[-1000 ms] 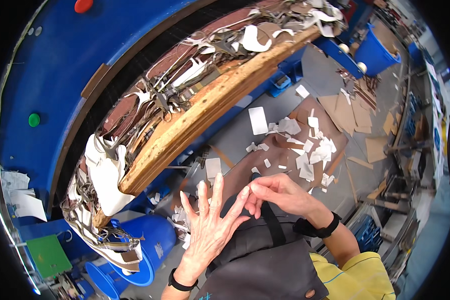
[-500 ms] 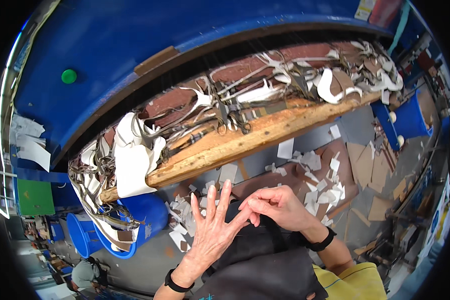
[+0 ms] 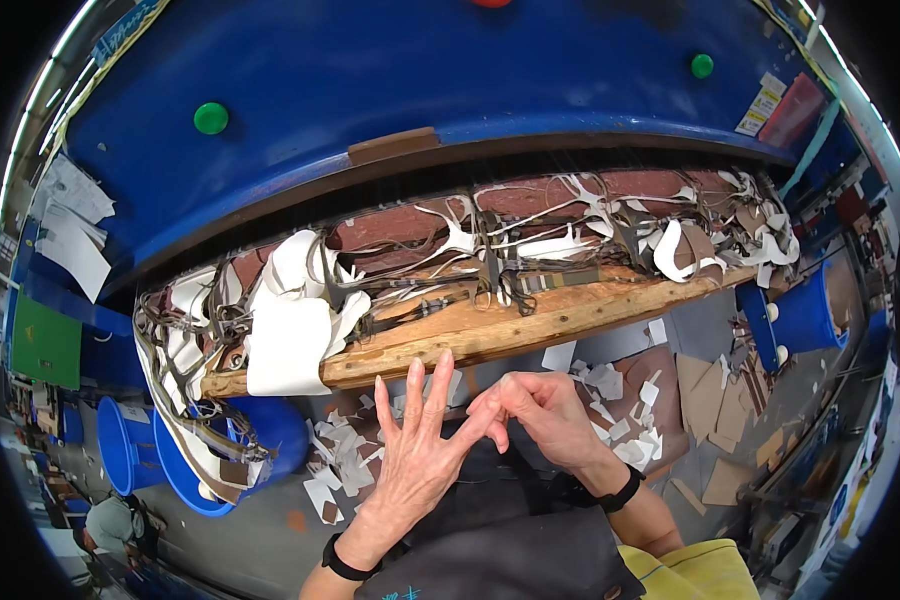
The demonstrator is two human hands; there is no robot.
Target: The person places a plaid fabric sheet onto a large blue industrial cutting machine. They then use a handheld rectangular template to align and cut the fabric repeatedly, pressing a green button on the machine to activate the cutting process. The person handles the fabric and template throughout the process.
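White sheet (image 3: pixel 288 345) is draping over the wooden beam (image 3: pixel 545 318), beyond and left of the left hand (image 3: pixel 410 480). That hand is standing splayed, nothing visibly held; right hand (image 3: pixel 550 415) is pinching left forefinger (image 3: pixel 473 428). Tangled strips (image 3: pixel 490 268) beyond both could snag either, if brushed.

nothing reads clearly, even the yellow-white label (image 3: pixel 761 104).

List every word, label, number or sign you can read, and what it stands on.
No text reads clearly.
Yellow-and-white rectangular label on the large blue panel: print too small.
Turquoise marking on the dark apron: at the picture's lower edge, illegible.
Blue oblong sign, upper left: pale marks like lettering, too blurred.
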